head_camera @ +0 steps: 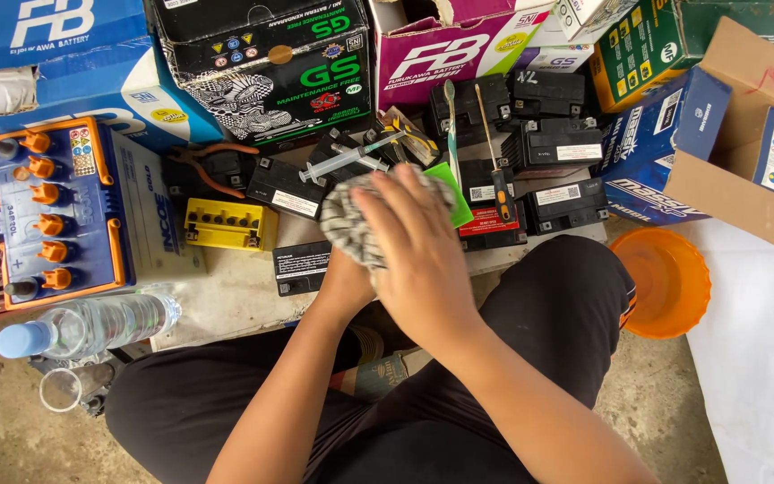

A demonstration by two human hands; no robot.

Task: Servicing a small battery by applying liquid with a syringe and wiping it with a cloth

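Note:
My right hand (418, 242) lies flat on top of a checked grey cloth (344, 224), fingers spread and pressing on it. My left hand (344, 285) is under the cloth and the right hand, mostly hidden, apparently holding the cloth or something wrapped in it. What the cloth covers cannot be seen. Just beyond the hands lie a plastic syringe (344, 159), a green toothbrush (451, 125) and a screwdriver with an orange and black handle (500, 193).
Several small black batteries (555, 143) sit behind the hands. A large blue and orange battery (55, 211), a yellow cap strip (224, 224) and pliers (212, 166) are at left. Cardboard boxes (266, 67) line the back. A water bottle (91, 324) lies front left, an orange bowl (669, 282) at right.

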